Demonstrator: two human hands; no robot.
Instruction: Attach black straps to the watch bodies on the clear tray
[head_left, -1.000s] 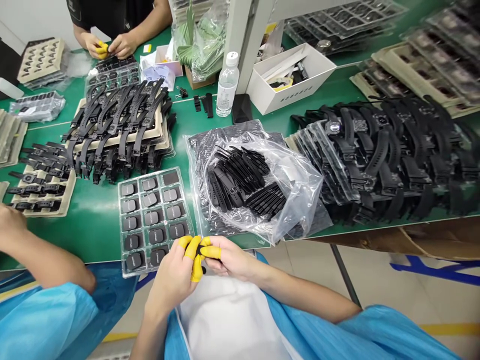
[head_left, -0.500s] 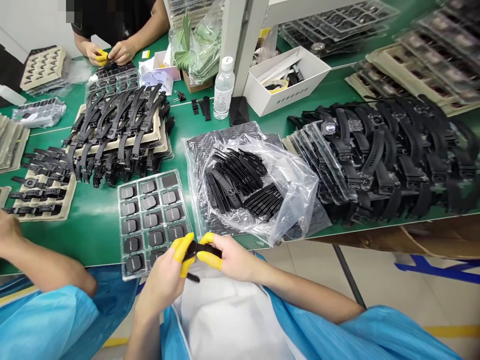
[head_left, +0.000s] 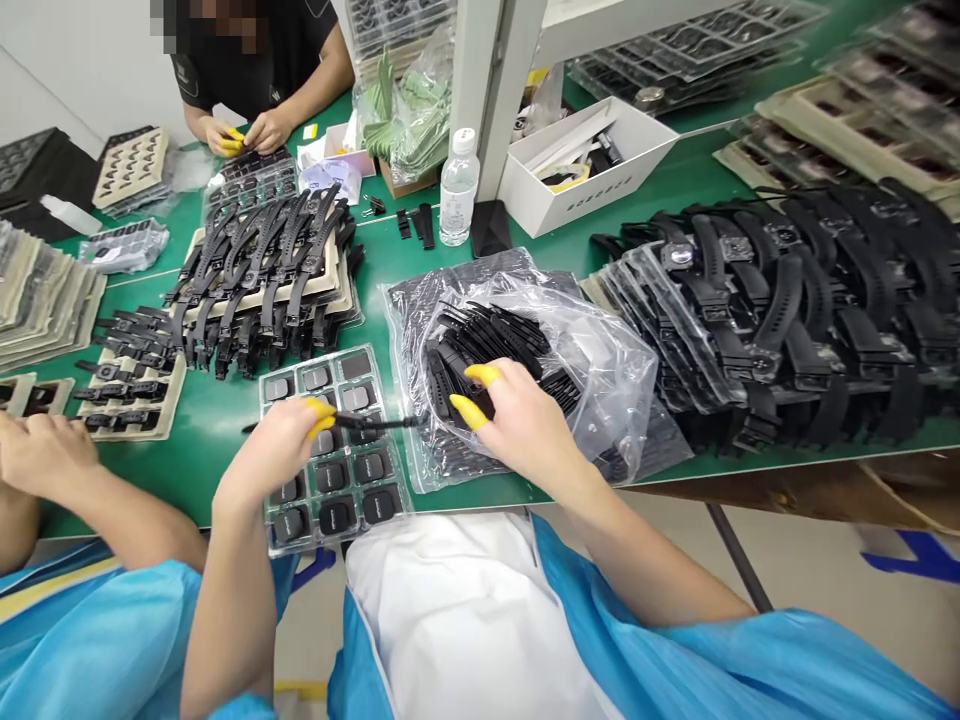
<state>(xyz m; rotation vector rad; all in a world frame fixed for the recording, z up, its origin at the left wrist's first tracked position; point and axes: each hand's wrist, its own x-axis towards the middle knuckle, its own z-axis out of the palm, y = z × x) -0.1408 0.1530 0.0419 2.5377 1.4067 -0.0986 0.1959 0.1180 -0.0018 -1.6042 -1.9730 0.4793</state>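
My left hand (head_left: 274,445), with yellow finger cots, pinches a black watch strap (head_left: 379,424) that sticks out to the right. Whether a watch body is attached is hidden by the fingers. Below it lies a clear tray (head_left: 268,548) with square black pieces in its pockets. My right hand (head_left: 525,425) reaches over an open plastic bag (head_left: 619,375), its yellow-tipped thumb and finger apart. Beneath those fingertips are many loose black straps (head_left: 495,330) inside the bag.
Strapped black watches (head_left: 255,265) are piled on trays at left, with a larger pile (head_left: 795,300) at right. A water bottle (head_left: 458,190), a phone (head_left: 491,230) and a white box (head_left: 592,165) stand behind the bag. Two other people work at left and far left.
My hands were together at the table edge over the black piece. They have parted: the left moved up and left with it, the right let go and moved up to the bag.
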